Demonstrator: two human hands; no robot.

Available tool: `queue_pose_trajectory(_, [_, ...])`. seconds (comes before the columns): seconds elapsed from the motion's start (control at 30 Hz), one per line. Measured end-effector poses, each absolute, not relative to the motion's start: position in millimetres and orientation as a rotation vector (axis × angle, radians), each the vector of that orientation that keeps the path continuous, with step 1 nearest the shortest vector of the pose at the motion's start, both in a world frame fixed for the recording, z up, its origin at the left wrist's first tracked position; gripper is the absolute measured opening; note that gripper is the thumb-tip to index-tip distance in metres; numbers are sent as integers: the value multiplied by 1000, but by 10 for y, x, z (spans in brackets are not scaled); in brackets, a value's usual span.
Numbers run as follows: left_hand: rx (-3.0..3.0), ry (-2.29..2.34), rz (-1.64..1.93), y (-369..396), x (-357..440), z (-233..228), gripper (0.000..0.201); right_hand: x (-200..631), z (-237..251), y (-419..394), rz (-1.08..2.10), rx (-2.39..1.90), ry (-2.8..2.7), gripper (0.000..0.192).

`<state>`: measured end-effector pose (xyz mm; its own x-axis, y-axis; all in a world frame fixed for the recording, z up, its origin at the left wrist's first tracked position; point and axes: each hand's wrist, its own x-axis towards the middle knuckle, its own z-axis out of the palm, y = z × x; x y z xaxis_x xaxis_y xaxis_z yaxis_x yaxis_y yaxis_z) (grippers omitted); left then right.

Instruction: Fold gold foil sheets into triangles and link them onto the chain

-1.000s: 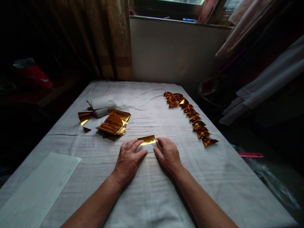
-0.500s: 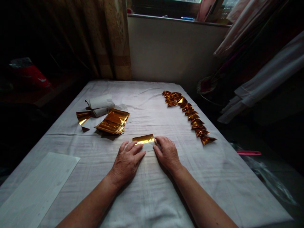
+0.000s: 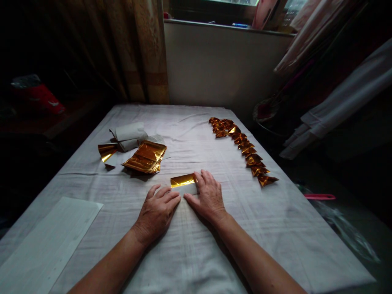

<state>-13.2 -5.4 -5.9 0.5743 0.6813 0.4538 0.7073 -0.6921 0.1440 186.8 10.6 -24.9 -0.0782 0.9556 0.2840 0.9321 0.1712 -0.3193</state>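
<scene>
A small gold foil sheet [image 3: 183,180] with a white underside lies partly folded on the white cloth-covered table [image 3: 190,253]. My left hand [image 3: 157,213] rests flat on the cloth, its fingertips touching the sheet's near left edge. My right hand [image 3: 207,197] presses on the sheet's right side, fingers spread over it. A stack of flat gold sheets [image 3: 145,157] lies to the left. A row of several folded gold pieces [image 3: 245,150] runs along the right side of the table.
A roll of white paper [image 3: 129,135] and a folded gold scrap [image 3: 106,151] lie at the far left. A large white sheet [image 3: 45,245] covers the near left corner. Curtains, a wall and a window sill stand behind the table; a pink tool [image 3: 320,197] lies off the right edge.
The gold sheet has shifted slightly left. My right hand has moved forward over its right side, and my left hand has drawn back a little toward me.
</scene>
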Motion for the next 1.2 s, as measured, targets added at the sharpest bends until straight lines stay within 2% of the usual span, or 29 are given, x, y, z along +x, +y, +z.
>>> queue_pose_trajectory(0.3, [-2750,-1256,-762,-51,-176,-59,27,2192,-332,135,99,-1936,-1917,59])
queue_pose_trajectory(0.6, [-2709,-1426,-873,31,-216,-111,21,2175,-285,107,92,-1794,-2014,36])
queue_pose_trajectory(0.67, [-2667,-1466,-875,57,-220,-152,20,2177,-266,104,126,-1761,-2042,36])
queue_pose_trajectory(0.8, [-2584,-1516,-887,104,-229,-269,43,2196,-273,107,166,-1693,-2059,45])
queue_pose_trajectory(0.87, [-2571,-1534,-891,120,-233,-307,45,2208,-294,112,172,-1671,-2042,46])
queue_pose_trajectory(1.07, [-2635,-1554,-886,129,-228,-255,20,2227,-322,121,200,-1646,-2008,59])
queue_pose_trajectory(1.2, [-2740,-1479,-897,133,-243,-245,6,2229,-306,124,236,-1593,-2011,56])
